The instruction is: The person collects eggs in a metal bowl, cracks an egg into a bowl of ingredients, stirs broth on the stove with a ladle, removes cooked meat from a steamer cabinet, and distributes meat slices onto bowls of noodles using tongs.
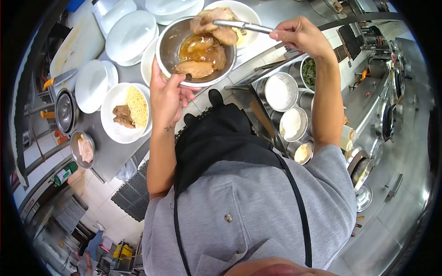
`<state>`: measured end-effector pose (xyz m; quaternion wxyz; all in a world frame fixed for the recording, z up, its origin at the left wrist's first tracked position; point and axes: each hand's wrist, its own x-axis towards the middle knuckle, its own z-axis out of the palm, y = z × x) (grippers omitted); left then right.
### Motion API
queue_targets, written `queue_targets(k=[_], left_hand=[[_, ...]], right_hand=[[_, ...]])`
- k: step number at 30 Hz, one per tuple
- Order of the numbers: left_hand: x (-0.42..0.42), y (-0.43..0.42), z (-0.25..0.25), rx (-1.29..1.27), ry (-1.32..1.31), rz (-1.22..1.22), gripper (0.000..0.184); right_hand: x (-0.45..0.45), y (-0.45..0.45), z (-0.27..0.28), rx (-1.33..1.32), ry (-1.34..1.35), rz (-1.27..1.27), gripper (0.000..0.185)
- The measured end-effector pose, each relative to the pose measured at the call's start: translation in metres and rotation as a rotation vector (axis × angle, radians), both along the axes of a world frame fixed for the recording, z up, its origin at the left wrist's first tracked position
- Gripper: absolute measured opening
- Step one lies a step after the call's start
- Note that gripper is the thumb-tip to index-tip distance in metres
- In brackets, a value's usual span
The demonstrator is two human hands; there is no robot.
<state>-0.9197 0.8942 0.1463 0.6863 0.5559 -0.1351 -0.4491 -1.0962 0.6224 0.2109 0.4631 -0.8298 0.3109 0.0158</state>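
Observation:
My left hand [172, 92] grips the near rim of a metal bowl [165, 50], which holds pieces of meat [195, 69] in brown sauce. My right hand [294, 37] is closed on the end of metal tongs [246, 26]. At the tips of the tongs, a piece of cooked meat [209, 23] hangs over the bowl's far right edge, beside a white plate [252, 16] with some noodles [240, 37]. Part of another white plate [147, 62] shows under the left side of the bowl.
A white plate [109, 129] with noodles and dark meat stands on the steel counter at left, near stacked white plates [131, 37], a knife [65, 76] and a small bowl of pale meat [84, 149]. Metal containers [281, 91] stand at right. A person [94, 244] is at lower left.

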Motion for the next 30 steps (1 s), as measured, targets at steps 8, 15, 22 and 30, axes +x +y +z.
queue_targets(k=[8, 15, 22, 30], left_hand=[[-0.001, -0.017, -0.005, 0.086, -0.008, 0.126, 0.076], [-0.006, -0.014, -0.002, 0.138, -0.018, 0.245, 0.065], [-0.003, -0.013, -0.006, 0.096, -0.034, 0.214, 0.074], [-0.010, -0.016, -0.011, 0.035, -0.058, 0.217, 0.072]], right_hand=[[-0.005, -0.080, -0.038, -0.135, -0.043, -0.046, 0.037], [0.015, -0.055, -0.082, -0.888, 0.213, 0.043, 0.032], [0.011, -0.006, -0.005, -0.819, 0.110, 0.077, 0.035], [0.046, 0.050, 0.002, -0.787, 0.334, 0.332, 0.031]])
